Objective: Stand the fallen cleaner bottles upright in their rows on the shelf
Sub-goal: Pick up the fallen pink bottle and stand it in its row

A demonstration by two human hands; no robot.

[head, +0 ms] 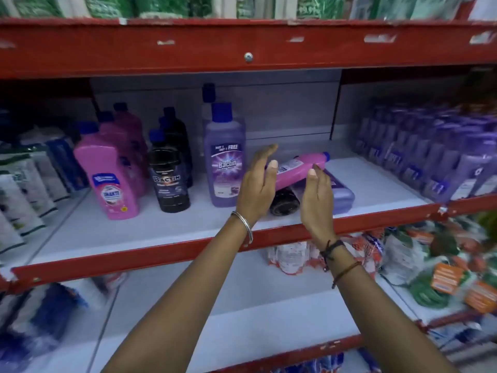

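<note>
On the white shelf (150,232) three cleaner bottles lie in a pile: a pink bottle (297,168) on top, a black bottle (285,201) under it with its base toward me, and a purple bottle (340,196) flat on the right. My left hand (256,184) and my right hand (317,196) are held open on either side of the pile, fingers apart, holding nothing. To the left stand upright rows: pink bottles (111,176), black bottles (169,173) and purple bottles (224,157), all with blue caps.
Packed purple bottles (435,157) fill the shelf's right side. White refill pouches (24,184) crowd the left. A red shelf beam (242,47) runs overhead, and the red front lip (161,254) is below my wrists. Lower shelves hold assorted packets (430,265).
</note>
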